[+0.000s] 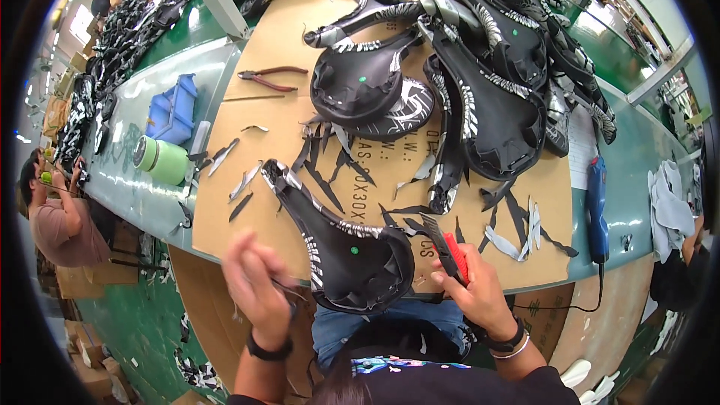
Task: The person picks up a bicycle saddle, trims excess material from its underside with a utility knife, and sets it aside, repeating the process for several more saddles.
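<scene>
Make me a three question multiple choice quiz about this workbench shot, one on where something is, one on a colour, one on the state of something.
1. Where do the pliers lie?
A. On the cardboard sheet, beyond the saddles
B. In the blue bin
C. On the floor

2. What colour is the handle of the tool in the right hand?
A. Green
B. Red
C. Yellow

3. How is the nearest saddle lying?
A. Hanging from a hook
B. Boxed up
C. Underside up on the cardboard

Answers: 1 A, they rest on bare cardboard near its far left edge. 2 B, red shows above the fingers. 3 C, its hollow black underside faces the camera.
</scene>
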The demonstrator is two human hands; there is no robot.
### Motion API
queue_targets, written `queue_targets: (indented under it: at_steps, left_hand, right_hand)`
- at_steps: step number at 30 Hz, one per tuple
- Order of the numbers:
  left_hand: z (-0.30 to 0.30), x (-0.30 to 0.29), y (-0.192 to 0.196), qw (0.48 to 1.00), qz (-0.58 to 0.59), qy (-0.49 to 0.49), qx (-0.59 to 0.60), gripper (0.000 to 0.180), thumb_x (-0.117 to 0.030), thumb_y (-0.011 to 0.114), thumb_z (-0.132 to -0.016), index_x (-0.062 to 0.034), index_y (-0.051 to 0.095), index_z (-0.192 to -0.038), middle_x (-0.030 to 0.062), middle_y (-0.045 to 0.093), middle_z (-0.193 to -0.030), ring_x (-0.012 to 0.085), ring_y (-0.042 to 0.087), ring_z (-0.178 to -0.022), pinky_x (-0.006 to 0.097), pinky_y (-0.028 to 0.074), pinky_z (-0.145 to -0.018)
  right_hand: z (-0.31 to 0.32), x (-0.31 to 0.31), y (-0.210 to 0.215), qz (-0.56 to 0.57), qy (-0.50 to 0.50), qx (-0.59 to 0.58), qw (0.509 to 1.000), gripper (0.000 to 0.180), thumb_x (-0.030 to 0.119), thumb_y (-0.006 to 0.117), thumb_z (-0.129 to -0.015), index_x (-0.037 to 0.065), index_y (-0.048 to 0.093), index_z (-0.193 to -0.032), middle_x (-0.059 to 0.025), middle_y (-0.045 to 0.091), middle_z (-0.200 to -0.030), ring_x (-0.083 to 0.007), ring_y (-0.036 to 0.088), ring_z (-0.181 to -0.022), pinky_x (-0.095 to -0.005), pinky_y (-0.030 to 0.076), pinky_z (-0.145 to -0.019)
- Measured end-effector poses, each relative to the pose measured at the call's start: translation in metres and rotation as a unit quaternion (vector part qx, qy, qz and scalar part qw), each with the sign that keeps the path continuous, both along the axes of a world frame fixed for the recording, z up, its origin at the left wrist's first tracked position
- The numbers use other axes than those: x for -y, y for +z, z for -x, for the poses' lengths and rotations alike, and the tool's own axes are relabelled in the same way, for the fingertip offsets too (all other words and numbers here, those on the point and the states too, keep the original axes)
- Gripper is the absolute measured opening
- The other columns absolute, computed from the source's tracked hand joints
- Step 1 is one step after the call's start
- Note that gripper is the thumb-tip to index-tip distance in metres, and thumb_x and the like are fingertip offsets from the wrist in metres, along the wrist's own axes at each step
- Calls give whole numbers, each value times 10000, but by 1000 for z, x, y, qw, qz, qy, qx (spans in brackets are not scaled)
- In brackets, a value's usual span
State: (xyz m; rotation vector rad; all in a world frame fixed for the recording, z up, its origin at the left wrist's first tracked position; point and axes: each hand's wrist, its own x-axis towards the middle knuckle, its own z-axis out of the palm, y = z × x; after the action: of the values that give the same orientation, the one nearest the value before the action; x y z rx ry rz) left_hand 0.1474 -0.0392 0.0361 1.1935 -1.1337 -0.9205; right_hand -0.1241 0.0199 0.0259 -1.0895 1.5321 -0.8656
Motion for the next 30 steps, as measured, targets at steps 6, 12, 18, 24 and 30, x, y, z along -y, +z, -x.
queue_targets:
  at_steps: [6,12,18,24,30]
  left_hand:
    - [-46,57,4,914,-13,-35,404,454,-407,717,-840,-41,519,-1022,56,481,-786,157,467,-636,322,371,-589]
    - [16,82,25,792,189,-179,552,856,-552,811,-608,-95,535,-1277,140,479,-1268,310,396,-1272,483,254,-1053]
    - [42,82,-4,738,119,-446,492,699,-564,778,-650,-89,611,-1135,61,603,-935,230,569,-907,417,347,-898]
    - [47,69,-4,790,125,-373,469,613,-557,779,-650,-77,661,-1012,54,600,-810,222,571,-800,375,351,-796]
    - [49,46,13,780,93,-341,516,604,-498,790,-665,-86,632,-1078,51,583,-844,224,530,-810,376,330,-796]
  right_hand:
    - [17,1,10,283,138,-262,912,545,144,771,-791,46,537,-1274,-94,630,-797,-195,598,-622,-275,461,-531]
    - [21,15,6,291,233,-402,837,635,128,678,-774,272,535,-1375,-22,429,-632,-166,474,-495,-301,390,-420]
    - [17,12,10,220,279,-450,819,666,120,634,-799,266,465,-1427,-53,465,-678,-203,507,-485,-328,410,-416]
    - [-12,-29,-8,142,181,-329,916,784,58,718,-798,124,336,-1480,-117,545,-748,-310,546,-548,-404,442,-469]
    - [-9,-47,16,38,191,-311,930,683,128,684,-861,143,358,-1460,-139,644,-842,-332,639,-652,-404,523,-545]
